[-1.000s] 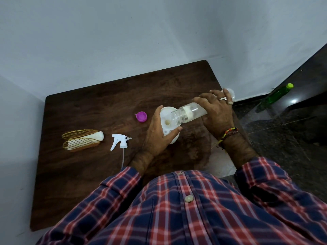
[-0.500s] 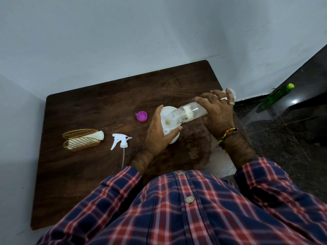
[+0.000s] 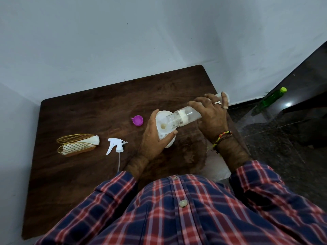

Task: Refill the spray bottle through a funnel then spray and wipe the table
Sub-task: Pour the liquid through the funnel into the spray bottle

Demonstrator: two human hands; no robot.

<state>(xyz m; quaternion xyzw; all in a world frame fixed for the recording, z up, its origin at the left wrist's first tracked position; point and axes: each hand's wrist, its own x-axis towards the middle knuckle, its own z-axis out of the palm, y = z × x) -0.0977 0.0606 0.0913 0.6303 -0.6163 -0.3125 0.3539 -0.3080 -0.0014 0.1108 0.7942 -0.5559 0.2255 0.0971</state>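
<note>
A dark wooden table (image 3: pixel 74 183) stands in a corner of pale walls, with dark floor to its right. At the left of the table lies a gold wire holder (image 3: pixel 76 145) with a white cloth (image 3: pixel 92 140) tucked in it. Just right of that lies the white spray trigger head (image 3: pixel 115 147), its tube trailing toward the near edge. Farther right and a little farther back sits a purple cap (image 3: pixel 137 120). The left hand (image 3: pixel 153 140) curls round the white funnel (image 3: pixel 161 121) and the white spray bottle (image 3: pixel 170 144) under it — thumb on the near side, fingers on the far. The right hand (image 3: pixel 211 115) grips a clear bottle (image 3: pixel 184 118), tipped with its mouth over the funnel's bowl. On the floor at far right lies a green bottle (image 3: pixel 271 98) — yellow-green cap.
</note>
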